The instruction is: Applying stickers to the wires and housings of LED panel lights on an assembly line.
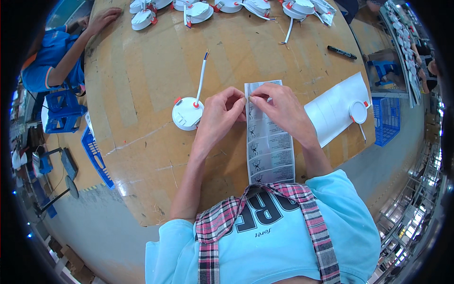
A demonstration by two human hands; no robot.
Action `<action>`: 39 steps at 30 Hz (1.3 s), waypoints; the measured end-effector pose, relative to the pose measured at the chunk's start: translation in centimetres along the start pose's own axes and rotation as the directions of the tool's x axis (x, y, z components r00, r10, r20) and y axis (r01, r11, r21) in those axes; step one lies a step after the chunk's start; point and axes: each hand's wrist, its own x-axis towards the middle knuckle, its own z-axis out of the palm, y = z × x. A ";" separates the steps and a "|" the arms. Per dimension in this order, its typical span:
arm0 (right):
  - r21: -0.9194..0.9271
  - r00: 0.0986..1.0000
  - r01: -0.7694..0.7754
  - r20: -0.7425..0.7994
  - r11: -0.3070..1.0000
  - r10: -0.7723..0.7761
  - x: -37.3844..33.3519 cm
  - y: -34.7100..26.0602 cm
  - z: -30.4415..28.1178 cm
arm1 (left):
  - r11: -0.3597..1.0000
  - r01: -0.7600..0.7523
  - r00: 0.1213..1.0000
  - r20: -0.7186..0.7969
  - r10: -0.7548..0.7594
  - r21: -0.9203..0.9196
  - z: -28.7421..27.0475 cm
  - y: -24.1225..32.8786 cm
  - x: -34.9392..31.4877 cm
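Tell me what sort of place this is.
Probably a factory assembly floor: wired, round white lamps line the far edge of the table, a sheet of repeated labels is at its near side, and a worker in blue is at its left.

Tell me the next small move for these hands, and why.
Probably peel at the left edge of the printed label sheet: the left hand and right hand nearly meet there, and a white round lamp lies beside the left hand.

Both hands (221, 111) (283, 109) close together, fingers (266, 88) bent
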 end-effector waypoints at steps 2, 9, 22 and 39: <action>0.066 1.000 -0.014 0.019 0.998 0.013 0.0 0.0 -0.1 | 1.000 -0.022 1.000 0.000 0.022 0.013 0.4 0.5 -0.1; 0.036 0.997 -0.012 0.075 0.999 0.010 0.0 -0.2 -0.3 | 0.821 -0.197 0.966 -0.037 0.256 0.536 1.4 0.6 -0.7; 0.147 0.999 -0.003 0.045 0.989 -0.004 0.0 0.3 -0.2 | 0.880 -0.131 0.971 -0.120 0.207 0.456 1.7 0.6 -0.6; 0.405 0.975 -0.119 0.222 0.906 0.029 1.4 3.8 -1.2 | 0.967 -0.020 0.987 -0.147 0.058 0.253 0.8 -0.2 0.1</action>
